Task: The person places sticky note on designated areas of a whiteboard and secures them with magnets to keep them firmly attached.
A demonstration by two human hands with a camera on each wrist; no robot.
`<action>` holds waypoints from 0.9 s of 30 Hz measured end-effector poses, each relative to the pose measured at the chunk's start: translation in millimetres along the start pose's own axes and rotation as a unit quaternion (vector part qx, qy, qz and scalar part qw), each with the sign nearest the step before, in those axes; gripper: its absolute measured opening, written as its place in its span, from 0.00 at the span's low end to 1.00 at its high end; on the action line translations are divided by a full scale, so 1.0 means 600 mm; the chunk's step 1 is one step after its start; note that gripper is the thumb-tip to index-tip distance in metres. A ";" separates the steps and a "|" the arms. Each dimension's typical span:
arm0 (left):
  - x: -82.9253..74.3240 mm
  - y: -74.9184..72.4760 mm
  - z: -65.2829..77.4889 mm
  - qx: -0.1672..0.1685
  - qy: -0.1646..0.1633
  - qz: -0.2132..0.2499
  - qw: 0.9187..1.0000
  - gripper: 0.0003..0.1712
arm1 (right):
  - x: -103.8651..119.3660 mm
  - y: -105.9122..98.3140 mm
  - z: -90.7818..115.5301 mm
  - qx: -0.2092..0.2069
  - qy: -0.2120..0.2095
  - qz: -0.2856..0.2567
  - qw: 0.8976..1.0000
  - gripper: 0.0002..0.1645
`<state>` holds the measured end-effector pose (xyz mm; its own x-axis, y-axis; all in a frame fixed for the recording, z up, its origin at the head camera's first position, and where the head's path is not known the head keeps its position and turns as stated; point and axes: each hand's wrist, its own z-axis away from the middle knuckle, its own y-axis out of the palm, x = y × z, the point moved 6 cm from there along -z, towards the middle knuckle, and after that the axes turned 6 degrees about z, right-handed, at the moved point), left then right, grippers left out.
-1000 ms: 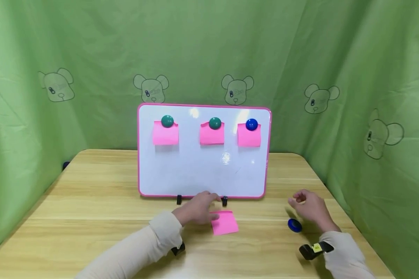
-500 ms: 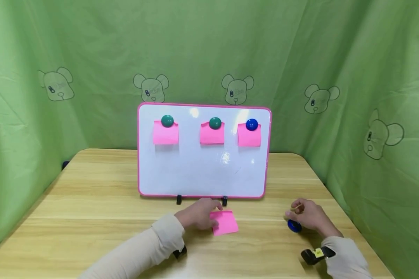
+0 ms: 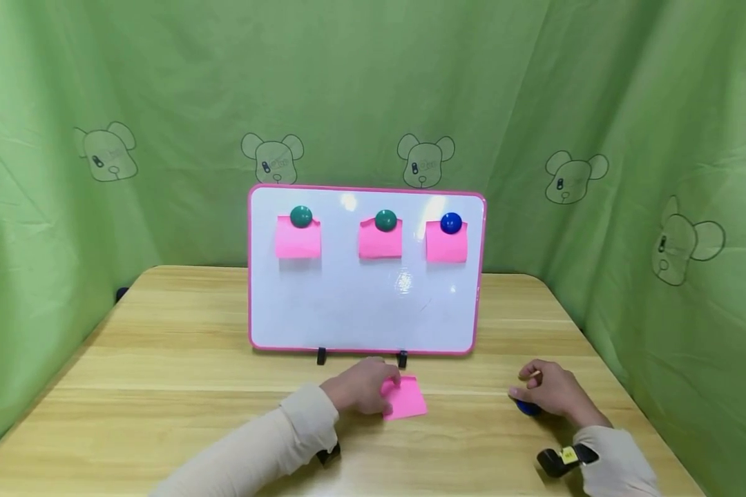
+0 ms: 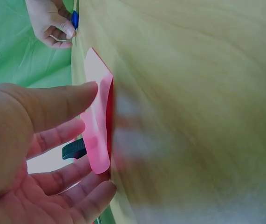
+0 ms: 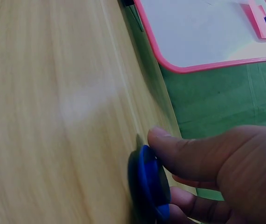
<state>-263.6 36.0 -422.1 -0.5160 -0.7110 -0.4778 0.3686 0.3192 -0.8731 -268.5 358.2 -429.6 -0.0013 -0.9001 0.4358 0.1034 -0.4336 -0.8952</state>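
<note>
My left hand (image 3: pixel 363 386) is at the left edge of a pink sticky note (image 3: pixel 405 399) lying on the table. In the left wrist view, its thumb reaches over the note (image 4: pixel 97 116) and its relaxed fingers lie along the near side; a firm pinch does not show. Over at the right, my right hand (image 3: pixel 553 390) is at a blue round magnet (image 3: pixel 527 407), which it partly covers. The right wrist view has this magnet (image 5: pixel 149 182) on the tabletop, the thumb at its rim and the other fingers beside it, not closed round it.
A pink-framed whiteboard (image 3: pixel 360 304) stands behind on black feet (image 3: pixel 321 355). Two green magnets (image 3: pixel 301 217) and a blue one (image 3: pixel 451 223) hold pink notes (image 3: pixel 298 241) along its upper part. Green curtains (image 3: pixel 348 83) surround the wooden table (image 3: pixel 180 331).
My left hand has shifted slightly right and down, its fingers now over the note's left edge. My right hand has come down from above the blue magnet and now covers more of it.
</note>
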 end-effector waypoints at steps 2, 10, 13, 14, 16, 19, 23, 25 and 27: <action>-0.001 0.000 -0.001 -0.003 -0.002 -0.003 1.000 0.22 | -0.002 0.000 0.000 0.001 0.002 -0.001 1.000 0.27; -0.005 0.001 -0.003 -0.007 -0.003 -0.016 1.000 0.22 | -0.004 0.000 0.001 0.021 -0.015 -0.003 1.000 0.26; -0.003 0.004 -0.006 -0.006 -0.003 -0.019 1.000 0.21 | -0.007 0.002 0.001 0.030 -0.020 -0.007 0.999 0.25; -0.002 0.006 -0.007 -0.006 -0.003 -0.019 1.000 0.21 | -0.008 0.003 0.001 0.032 -0.017 -0.010 0.999 0.25; 0.000 0.008 -0.008 -0.004 -0.003 -0.019 1.000 0.21 | -0.009 0.003 0.001 0.035 -0.013 -0.013 0.999 0.25; 0.002 0.010 -0.010 -0.004 -0.003 -0.020 1.000 0.23 | -0.011 0.002 0.002 0.041 0.000 -0.022 0.999 0.26; 0.002 0.007 -0.010 -0.013 0.004 -0.018 1.000 0.26 | -0.013 0.002 0.002 0.039 0.003 -0.022 0.999 0.25; 0.002 0.004 -0.010 -0.023 0.009 -0.008 1.000 0.27 | -0.013 0.003 0.002 0.035 -0.001 -0.016 0.999 0.23; 0.004 -0.001 -0.008 -0.032 0.014 0.007 0.999 0.27 | -0.012 0.004 0.003 0.034 -0.005 -0.006 0.999 0.20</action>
<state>-268.8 37.2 -423.6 -0.5322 -0.6892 -0.4917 0.3259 0.3693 -0.8703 -266.6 364.0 -434.7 0.0071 -0.8938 0.4485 0.1700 -0.4409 -0.8813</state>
